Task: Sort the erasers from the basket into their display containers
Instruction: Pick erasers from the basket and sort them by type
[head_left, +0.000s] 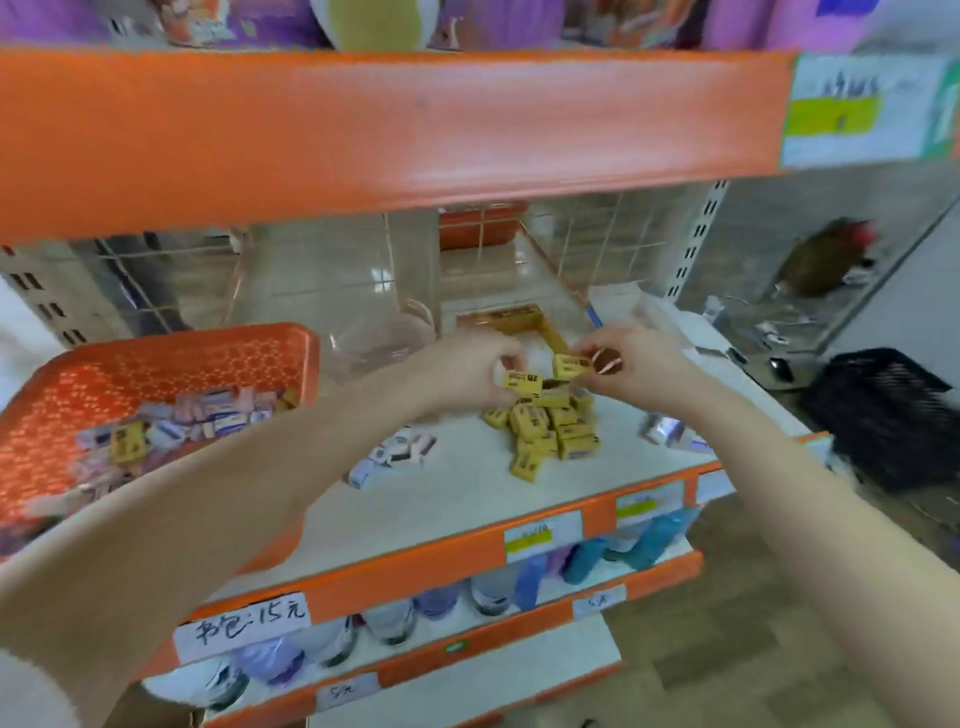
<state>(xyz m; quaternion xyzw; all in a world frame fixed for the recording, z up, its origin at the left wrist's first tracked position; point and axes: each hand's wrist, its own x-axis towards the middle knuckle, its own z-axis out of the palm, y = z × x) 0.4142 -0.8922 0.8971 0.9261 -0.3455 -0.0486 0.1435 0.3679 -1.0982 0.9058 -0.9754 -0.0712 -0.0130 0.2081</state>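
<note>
Sorting about midway, by my reading. Yellow pile (550, 436) sits loose on the shelf (467, 509), not yet in any container. Left of the pile is a smaller cluster of pale erasers (395, 454); right of the pile are a few more wrapped ones (667, 431), too blurred to tell the kind. Far left of the pile, the basket (182, 338) holds a good heap of mixed erasers, mostly pink and purple, with at least one yellow among them. Clear containers (363, 291) stand behind the pile. The one directly behind shows a yellow carton (519, 319); the others look unfilled, though glare makes that uncertain. Left to do, as I judge it: empty the basket and move the shelf groups into containers.

Hands are close together just above the pile's far edge.
- Left hand (467, 371): fingers curled, pinching a yellow eraser (522, 383).
- Right hand (639, 369): fingertips pinching a second eraser (570, 366). A round brown thing (607, 361) shows at the same fingers; can't tell what it is.
</note>
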